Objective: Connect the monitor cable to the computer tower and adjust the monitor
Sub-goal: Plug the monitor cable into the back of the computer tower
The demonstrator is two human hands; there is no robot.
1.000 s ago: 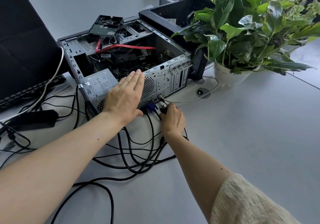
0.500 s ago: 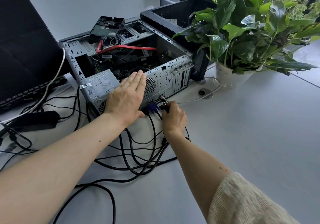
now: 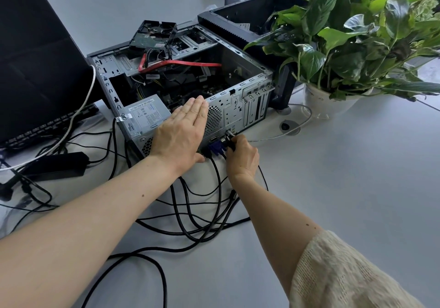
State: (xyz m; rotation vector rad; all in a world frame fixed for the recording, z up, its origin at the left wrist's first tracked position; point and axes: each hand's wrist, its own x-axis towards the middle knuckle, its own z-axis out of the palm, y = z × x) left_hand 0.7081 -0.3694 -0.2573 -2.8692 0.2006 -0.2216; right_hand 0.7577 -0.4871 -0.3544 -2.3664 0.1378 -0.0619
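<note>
At the near middle of the pale grey desk (image 3: 345, 176), loose black cables (image 3: 190, 226) sprawl. Past them, the right hand (image 3: 242, 157) has its grip closed on a small black cable plug (image 3: 229, 142) at the rear ports of the open grey metal computer tower (image 3: 238, 102); seating looks unfinished. The left hand (image 3: 181, 133) lies flat and open on the tower, holding nothing. A blue plug (image 3: 216, 149) sits beside. The black monitor (image 3: 35, 57), far left, is unadjusted.
</note>
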